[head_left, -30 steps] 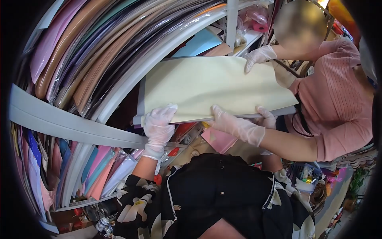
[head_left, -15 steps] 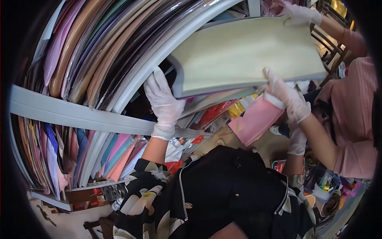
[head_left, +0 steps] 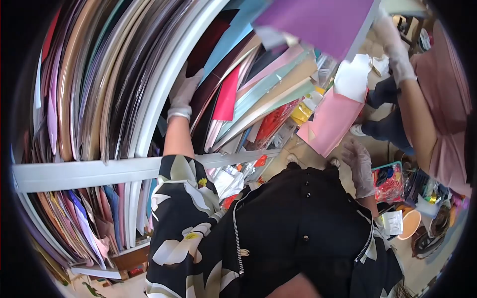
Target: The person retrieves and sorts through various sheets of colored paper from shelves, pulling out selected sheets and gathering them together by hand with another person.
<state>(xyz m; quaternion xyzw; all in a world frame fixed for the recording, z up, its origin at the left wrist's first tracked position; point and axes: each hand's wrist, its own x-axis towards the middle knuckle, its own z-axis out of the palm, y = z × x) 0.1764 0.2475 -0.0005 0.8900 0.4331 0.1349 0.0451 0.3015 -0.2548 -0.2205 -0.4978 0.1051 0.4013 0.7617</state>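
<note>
In the head view, the wearer's left hand [head_left: 185, 92], gloved, is deep in the white rack [head_left: 89, 176], beside the lower edges of the leaning sheets. Nearest it are a dark red sheet [head_left: 211, 43] and a blue sheet [head_left: 229, 45], with a bright red sheet [head_left: 227, 97] just to the side. The fingers are partly hidden there, so I can't tell whether they pinch anything. The right hand [head_left: 358, 161], gloved too, hangs low with its fingers apart and nothing in them, near a basket [head_left: 382, 167] and a pink sheet [head_left: 330, 123]. Across from the wearer, a co-worker's gloved hand [head_left: 391, 37] is at the edge of a purple sheet [head_left: 320, 22].

The dark red and blue sheets look light but long and rather floppy, likely to bend or crease if held by one corner. Gloves might slip on any glossy wrapping around them. I'd take a sheet flat between thumb and fingers along its long edge, with the other palm under the far end.
</note>
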